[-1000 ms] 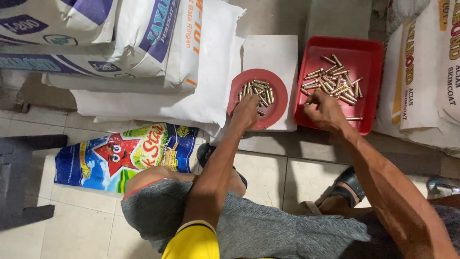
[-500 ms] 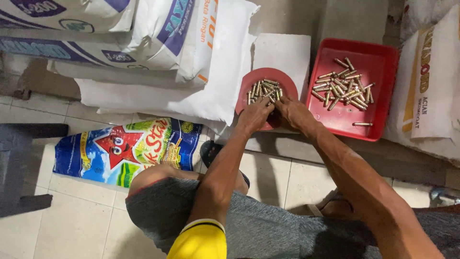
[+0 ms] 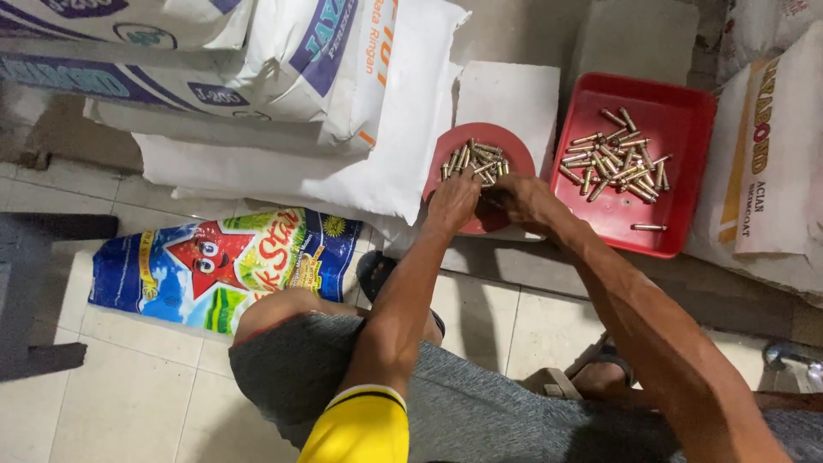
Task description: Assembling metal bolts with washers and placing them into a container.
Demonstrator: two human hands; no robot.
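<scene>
Touching round red dish [image 3: 513, 142], both hands, brass pins [image 3: 474, 160] beyond

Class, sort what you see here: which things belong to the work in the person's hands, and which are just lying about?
In use:
left hand
right hand
round red dish
small metal pieces
square red tray

Lying about:
white sacks
colourful star-printed bag
sandal
</scene>
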